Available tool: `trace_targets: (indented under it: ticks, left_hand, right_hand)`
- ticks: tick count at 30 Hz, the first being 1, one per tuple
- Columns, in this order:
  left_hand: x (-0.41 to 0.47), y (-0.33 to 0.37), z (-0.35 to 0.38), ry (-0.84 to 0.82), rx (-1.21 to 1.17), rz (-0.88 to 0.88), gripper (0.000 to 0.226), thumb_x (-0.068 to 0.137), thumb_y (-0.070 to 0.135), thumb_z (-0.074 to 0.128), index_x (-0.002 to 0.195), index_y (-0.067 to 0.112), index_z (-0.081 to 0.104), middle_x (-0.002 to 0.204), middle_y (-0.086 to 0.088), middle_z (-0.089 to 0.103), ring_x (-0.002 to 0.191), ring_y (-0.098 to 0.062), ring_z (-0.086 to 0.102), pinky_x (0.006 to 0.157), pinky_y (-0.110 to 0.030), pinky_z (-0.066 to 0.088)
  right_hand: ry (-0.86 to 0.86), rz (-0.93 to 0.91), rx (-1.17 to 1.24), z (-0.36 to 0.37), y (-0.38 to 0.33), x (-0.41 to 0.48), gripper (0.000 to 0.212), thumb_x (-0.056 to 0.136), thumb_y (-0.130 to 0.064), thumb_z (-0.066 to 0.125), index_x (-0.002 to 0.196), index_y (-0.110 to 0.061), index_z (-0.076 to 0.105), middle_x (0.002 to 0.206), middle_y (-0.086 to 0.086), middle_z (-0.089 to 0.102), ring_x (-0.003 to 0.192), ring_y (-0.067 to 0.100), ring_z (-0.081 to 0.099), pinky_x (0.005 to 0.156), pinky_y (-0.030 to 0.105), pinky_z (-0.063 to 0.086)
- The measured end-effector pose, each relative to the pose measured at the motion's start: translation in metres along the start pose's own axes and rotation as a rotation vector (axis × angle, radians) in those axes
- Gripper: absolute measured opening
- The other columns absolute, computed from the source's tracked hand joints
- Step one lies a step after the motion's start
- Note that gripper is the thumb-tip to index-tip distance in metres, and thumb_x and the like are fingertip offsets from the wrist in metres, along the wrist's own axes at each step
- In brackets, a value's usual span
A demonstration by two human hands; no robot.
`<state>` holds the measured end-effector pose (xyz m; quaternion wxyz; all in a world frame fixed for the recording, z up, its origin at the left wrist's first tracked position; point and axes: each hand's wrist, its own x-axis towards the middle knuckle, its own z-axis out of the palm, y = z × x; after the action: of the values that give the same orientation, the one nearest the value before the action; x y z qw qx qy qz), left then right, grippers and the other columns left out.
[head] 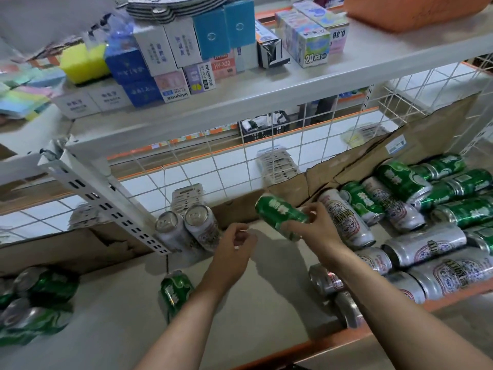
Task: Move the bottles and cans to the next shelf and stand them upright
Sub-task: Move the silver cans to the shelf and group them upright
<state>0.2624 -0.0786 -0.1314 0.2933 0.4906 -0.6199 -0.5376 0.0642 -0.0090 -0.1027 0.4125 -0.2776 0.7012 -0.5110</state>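
Note:
My right hand (314, 231) grips a green can (277, 213), held tilted above the shelf board (240, 311). My left hand (234, 249) hovers just left of it, fingers loosely curled and holding nothing. Two silver cans (186, 231) stand upright at the back by the slotted post. One green can (176, 289) stands near the front. On the right, a heap of several green and silver cans (416, 222) lies on its side. More green cans (37, 303) stand on the shelf to the left.
A white slotted post (106, 198) divides the two shelves. White wire mesh (240, 161) and cardboard (400, 145) back the shelf. The shelf above (266, 92) carries small boxes and an orange basket (400, 12). An orange rail (346, 340) edges the front.

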Motion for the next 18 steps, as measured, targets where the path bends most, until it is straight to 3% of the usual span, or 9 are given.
trace_targets:
  ticks: [2, 4, 6, 8, 11, 13, 18]
  left_hand:
    - [0.001, 0.003, 0.004, 0.008, -0.06, -0.021, 0.019, 0.079, 0.045, 0.068, 0.098, 0.042, 0.067, 0.088, 0.01, 0.069, 0.083, -0.012, 0.063, 0.072, -0.03, 0.048]
    - [0.002, 0.007, 0.006, -0.006, -0.038, -0.034, 0.023, 0.078, 0.051, 0.065, 0.1, 0.044, 0.065, 0.097, 0.006, 0.071, 0.088, -0.013, 0.064, 0.072, -0.029, 0.047]
    - [0.001, 0.011, 0.007, -0.017, -0.031, -0.03, 0.014, 0.087, 0.041, 0.066, 0.101, 0.042, 0.066, 0.1, 0.004, 0.071, 0.087, -0.012, 0.064, 0.067, -0.027, 0.044]
    - [-0.001, 0.012, 0.005, -0.033, -0.033, -0.027, 0.012, 0.094, 0.028, 0.067, 0.102, 0.037, 0.066, 0.099, 0.004, 0.071, 0.085, -0.011, 0.062, 0.067, -0.026, 0.043]
    - [-0.008, 0.01, -0.001, -0.065, -0.009, -0.024, 0.016, 0.088, 0.033, 0.069, 0.104, 0.033, 0.066, 0.099, 0.004, 0.07, 0.09, -0.01, 0.064, 0.077, -0.028, 0.049]
    - [-0.014, 0.008, -0.008, -0.067, 0.038, -0.026, 0.022, 0.084, 0.036, 0.069, 0.105, 0.031, 0.065, 0.101, 0.002, 0.069, 0.092, -0.008, 0.064, 0.081, -0.027, 0.051]
    - [-0.027, -0.004, -0.031, -0.052, 0.172, 0.001, 0.018, 0.094, 0.015, 0.07, 0.102, 0.03, 0.064, 0.097, 0.01, 0.07, 0.086, 0.007, 0.062, 0.075, -0.011, 0.048]
  right_hand:
    - [-0.117, 0.062, -0.057, -0.004, -0.003, 0.0, 0.072, 0.056, -0.029, 0.095, 0.116, -0.023, 0.056, 0.104, 0.001, 0.073, 0.09, 0.017, 0.073, 0.077, 0.033, 0.059]
    - [-0.258, 0.11, -0.216, -0.004, -0.002, 0.002, 0.067, 0.063, -0.018, 0.091, 0.122, -0.019, 0.059, 0.102, 0.001, 0.075, 0.085, 0.014, 0.073, 0.069, 0.025, 0.057]
    - [-0.247, 0.112, -0.274, -0.002, 0.007, 0.003, 0.063, 0.066, -0.013, 0.088, 0.122, -0.019, 0.061, 0.104, 0.002, 0.072, 0.085, 0.014, 0.071, 0.067, 0.024, 0.056]
    - [-0.22, 0.063, -0.19, 0.003, 0.021, 0.003, 0.064, 0.066, -0.006, 0.088, 0.121, -0.019, 0.057, 0.112, 0.005, 0.069, 0.092, 0.016, 0.07, 0.075, 0.031, 0.061]
    - [-0.186, -0.01, -0.031, 0.016, 0.031, 0.0, 0.081, 0.065, 0.006, 0.086, 0.13, -0.025, 0.05, 0.12, -0.002, 0.066, 0.104, 0.013, 0.068, 0.084, 0.031, 0.06]
    - [-0.14, -0.074, -0.078, 0.027, 0.036, 0.003, 0.084, 0.061, 0.003, 0.09, 0.13, -0.026, 0.052, 0.118, -0.007, 0.066, 0.107, 0.01, 0.064, 0.087, 0.029, 0.056]
    - [-0.168, -0.142, -0.272, 0.05, 0.054, 0.01, 0.079, 0.057, -0.008, 0.095, 0.123, -0.02, 0.052, 0.117, -0.004, 0.064, 0.105, 0.012, 0.061, 0.078, 0.016, 0.046]
